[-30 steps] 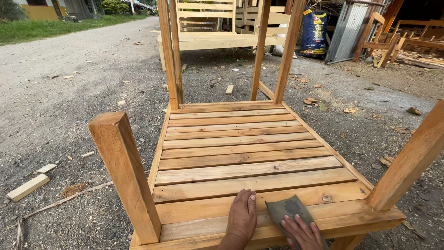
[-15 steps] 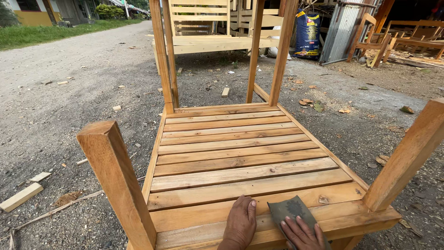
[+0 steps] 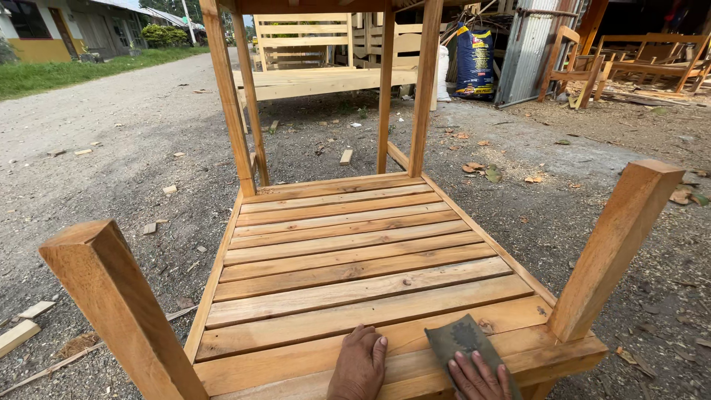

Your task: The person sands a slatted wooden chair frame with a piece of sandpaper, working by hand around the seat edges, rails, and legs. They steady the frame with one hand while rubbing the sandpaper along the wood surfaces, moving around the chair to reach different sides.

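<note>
A slatted wooden chair seat [image 3: 348, 267] lies in front of me, its two front legs [image 3: 122, 311] sticking up at left and right. My left hand [image 3: 359, 364] rests flat on the nearest slat, fingers together, holding nothing. To its right, my right hand [image 3: 478, 375] presses a dark grey sheet of sandpaper [image 3: 461, 339] onto the same near slats. The chair's tall back posts [image 3: 233, 96] rise at the far end.
Gravel ground surrounds the chair, littered with wood offcuts [image 3: 16, 333] at left and dry leaves. Behind stand more slatted wooden furniture [image 3: 311, 52], a blue sack [image 3: 474, 63], corrugated metal sheeting [image 3: 527, 52] and wooden chairs [image 3: 574, 63] at right.
The view has shifted slightly and the legs look closer. My right hand with the sandpaper has slid a little along the near slat; my left hand stays flat.
</note>
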The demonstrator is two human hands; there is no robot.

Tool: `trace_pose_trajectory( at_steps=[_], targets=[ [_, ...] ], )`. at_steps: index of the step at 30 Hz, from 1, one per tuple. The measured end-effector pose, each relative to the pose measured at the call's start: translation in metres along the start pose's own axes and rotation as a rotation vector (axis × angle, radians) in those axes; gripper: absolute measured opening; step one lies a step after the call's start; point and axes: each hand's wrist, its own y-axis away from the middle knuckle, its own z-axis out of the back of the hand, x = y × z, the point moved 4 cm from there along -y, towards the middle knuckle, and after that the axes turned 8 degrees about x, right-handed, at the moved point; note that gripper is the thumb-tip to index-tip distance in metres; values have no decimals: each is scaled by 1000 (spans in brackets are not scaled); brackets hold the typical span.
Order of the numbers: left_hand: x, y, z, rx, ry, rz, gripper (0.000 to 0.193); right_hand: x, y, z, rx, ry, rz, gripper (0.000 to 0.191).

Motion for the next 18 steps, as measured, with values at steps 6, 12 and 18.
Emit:
trace_pose_trajectory(
  at_steps=[6, 12, 18],
  targets=[
    [-14, -9, -30, 221, -219, -109, 38, -76, 25, 18, 165, -79, -122, 55],
    [-56, -21, -73, 402, -289, -236, 49, -94, 52, 26, 31, -149, -393, 59],
    [-99, -34, -101, 397, -298, -263, 47, -31, 68, 9, 132, -180, -223, 59]
  ],
)
